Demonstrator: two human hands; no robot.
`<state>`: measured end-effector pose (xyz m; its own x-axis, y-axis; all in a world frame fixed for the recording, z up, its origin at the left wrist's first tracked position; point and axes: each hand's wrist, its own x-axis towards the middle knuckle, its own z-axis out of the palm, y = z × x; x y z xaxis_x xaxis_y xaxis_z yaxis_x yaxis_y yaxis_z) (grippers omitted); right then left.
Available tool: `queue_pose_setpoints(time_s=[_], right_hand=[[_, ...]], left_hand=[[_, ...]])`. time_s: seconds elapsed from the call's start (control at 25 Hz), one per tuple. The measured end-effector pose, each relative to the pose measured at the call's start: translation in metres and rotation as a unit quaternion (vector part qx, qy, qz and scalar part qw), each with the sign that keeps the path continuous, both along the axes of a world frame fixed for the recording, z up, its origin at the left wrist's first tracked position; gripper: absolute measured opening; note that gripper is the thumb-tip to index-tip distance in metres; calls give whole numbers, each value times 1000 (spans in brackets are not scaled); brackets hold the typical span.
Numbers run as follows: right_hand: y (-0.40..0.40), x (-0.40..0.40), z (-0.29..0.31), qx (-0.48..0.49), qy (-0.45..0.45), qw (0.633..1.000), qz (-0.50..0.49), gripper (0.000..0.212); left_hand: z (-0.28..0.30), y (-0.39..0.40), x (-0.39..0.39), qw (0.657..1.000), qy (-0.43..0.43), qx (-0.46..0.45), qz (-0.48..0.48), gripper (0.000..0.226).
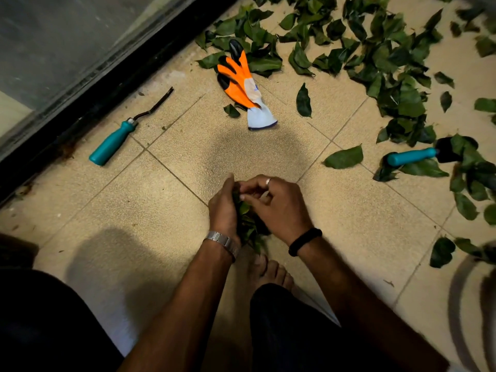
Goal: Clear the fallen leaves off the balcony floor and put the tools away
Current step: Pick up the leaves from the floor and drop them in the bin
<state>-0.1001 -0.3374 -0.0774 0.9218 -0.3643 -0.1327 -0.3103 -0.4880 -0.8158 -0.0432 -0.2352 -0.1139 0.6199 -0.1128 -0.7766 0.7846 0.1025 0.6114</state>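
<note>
head view shows the left hand (224,208) and right hand (279,205) both curled around a small wad of dark green leaves (248,224), pressed together just above the beige tiled floor (134,210). gathering looks barely begun: most loose green leaves (389,63) still lie scattered at the far right, around the orange and grey work glove (244,81). next i'd guess the wad needs dumping, then the teal-handled weeder (118,138) and teal-handled trowel (418,155) collecting.
</note>
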Motion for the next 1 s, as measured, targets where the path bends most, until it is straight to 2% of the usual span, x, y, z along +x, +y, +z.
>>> queue_pose_setpoints(time_s=[0.08,0.16,0.24,0.32,0.4,0.48,0.56,0.64,0.72,0.76,0.88,1.0], right_hand=[[11,-16,7,65,-15,997,34,29],[8,-31,-2,107,-31,993,-33,27],[1,-48,-22,33,-11,998,-61,23],[2,-60,-39,-94,30,995,24,29],[0,-63,-52,-144,-3,988,58,22],[-6,-57,-43,-91,-23,995,-39,16],[-13,-47,-27,-3,-44,987,-153,15],[-7,-37,-7,48,-102,974,-196,12],[10,-26,4,29,-117,980,-157,12],[20,-23,4,-11,-102,988,-114,13],[34,-25,1,-99,-51,994,-6,29],[25,-44,9,-64,-107,992,-33,32]], left_hand=[[3,-3,-3,1000,-15,24,9,37],[4,-3,-3,998,-22,47,39,42],[7,-2,-1,995,-18,69,67,42],[6,-1,0,993,16,41,109,37],[2,3,2,985,80,-32,147,32],[0,4,4,975,130,-98,151,34],[5,2,5,969,142,-137,151,46],[13,-1,6,966,139,-175,131,58],[22,-7,4,961,142,-214,104,58],[23,-9,2,958,142,-228,99,56],[19,-12,1,959,126,-217,135,51],[14,-11,8,943,160,-229,181,47]])
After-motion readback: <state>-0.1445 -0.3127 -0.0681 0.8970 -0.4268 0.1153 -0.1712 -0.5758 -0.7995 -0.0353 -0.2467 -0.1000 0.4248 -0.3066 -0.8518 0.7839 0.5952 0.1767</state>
